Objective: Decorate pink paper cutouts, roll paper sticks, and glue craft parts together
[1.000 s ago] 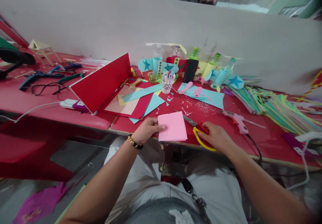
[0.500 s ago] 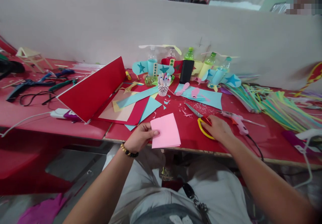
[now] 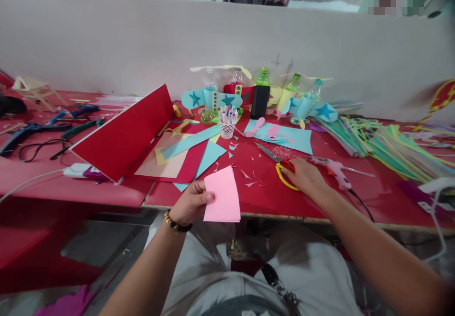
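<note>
Pinched between the thumb and fingers of my left hand (image 3: 195, 201) is a folded piece of pink paper (image 3: 223, 197), held over the table's front edge. Its layers part slightly at the bottom. My right hand (image 3: 305, 176) grips a pair of scissors (image 3: 272, 153) by the red and yellow handles, low over the tabletop. The blades point away to the upper left, and the fingertips are partly hidden. Pink and blue paper scraps (image 3: 250, 183) lie between the two hands. Beyond the scissors, pink cut-out shapes (image 3: 273, 131) rest on a light blue sheet (image 3: 300, 140).
A pen cup (image 3: 227, 130) stands mid-table, before decorated bottles (image 3: 308, 106) and a black phone (image 3: 260, 102). Right of my right hand lies a glue gun (image 3: 337, 174) with its cord. A red board (image 3: 124, 133) leans at left beside stacked coloured paper (image 3: 163, 159). Pipe cleaners (image 3: 394, 150) cover the right.
My left hand has drawn the pink paper slightly left and nearer to me. The scissors in my right hand have shifted a little to the left. The view has moved slightly.
</note>
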### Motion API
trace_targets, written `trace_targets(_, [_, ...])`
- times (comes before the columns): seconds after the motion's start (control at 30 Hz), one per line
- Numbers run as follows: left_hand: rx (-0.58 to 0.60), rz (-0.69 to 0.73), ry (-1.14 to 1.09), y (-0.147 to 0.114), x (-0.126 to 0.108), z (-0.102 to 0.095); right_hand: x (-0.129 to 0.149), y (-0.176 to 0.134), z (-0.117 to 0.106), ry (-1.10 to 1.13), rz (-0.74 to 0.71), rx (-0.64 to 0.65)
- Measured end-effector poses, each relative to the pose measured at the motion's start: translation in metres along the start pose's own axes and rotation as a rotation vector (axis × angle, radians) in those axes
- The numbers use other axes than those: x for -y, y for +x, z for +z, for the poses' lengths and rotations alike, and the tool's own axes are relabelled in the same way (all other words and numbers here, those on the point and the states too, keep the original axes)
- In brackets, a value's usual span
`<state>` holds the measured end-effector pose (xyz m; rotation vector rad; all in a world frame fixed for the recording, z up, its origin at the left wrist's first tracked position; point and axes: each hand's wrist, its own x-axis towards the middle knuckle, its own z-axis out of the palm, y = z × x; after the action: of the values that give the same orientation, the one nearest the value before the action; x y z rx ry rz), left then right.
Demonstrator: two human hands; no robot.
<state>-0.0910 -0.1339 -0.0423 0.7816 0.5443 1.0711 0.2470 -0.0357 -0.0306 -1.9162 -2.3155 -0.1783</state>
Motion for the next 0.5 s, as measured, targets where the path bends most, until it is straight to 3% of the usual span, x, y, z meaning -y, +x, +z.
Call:
trace_targets(0.07, [0.007, -0.004, -0.020, 0.000, -0.001, -0.001, 0.011, 0.013, -0.006, 0.011, -0.032, -0.028])
trace_targets(0.13, [0.019, 0.004, -0.050, 0.000, -0.001, -0.002, 0.032, 0.026, -0.012, 0.112, -0.155, -0.086])
trace_targets(0.23, [0.024, 0.021, -0.072, 0.000, 0.000, -0.006, 0.073, 0.052, -0.013, 0.295, -0.381, 0.048])
trace_targets(0.33, [0.014, 0.029, -0.067, 0.000, 0.001, -0.008, 0.110, 0.085, -0.003, 0.322, -0.360, 0.266])
trace_targets(0.5, [-0.019, 0.014, 0.008, 0.000, -0.001, -0.005, 0.139, 0.113, 0.020, 0.337, -0.366, 0.310])
